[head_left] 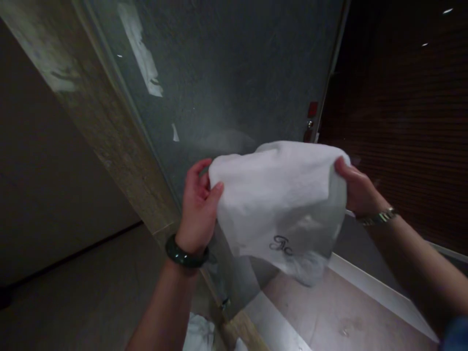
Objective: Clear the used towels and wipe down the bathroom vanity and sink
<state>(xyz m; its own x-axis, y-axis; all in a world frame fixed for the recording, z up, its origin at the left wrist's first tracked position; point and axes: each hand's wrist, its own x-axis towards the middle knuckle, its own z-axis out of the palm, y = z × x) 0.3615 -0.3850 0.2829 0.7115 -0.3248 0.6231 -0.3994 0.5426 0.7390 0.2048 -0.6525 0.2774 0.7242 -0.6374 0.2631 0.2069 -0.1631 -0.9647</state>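
Observation:
A white towel [281, 204] with a small dark embroidered mark near its lower edge hangs stretched between both hands, in front of a glass panel. My left hand [199, 204] pinches the towel's left corner, thumb on top; a dark green bangle circles that wrist. My right hand [356, 187] grips the towel's right edge and wears a metal watch. The towel's lower part sags and hides part of the floor behind it.
A frosted, streaked glass door [234, 73] stands straight ahead, set against a marble jamb [109, 131]. A dark slatted wall [405, 122] is at the right, above a white ledge [369, 285]. More white cloth [199, 334] lies on the floor below.

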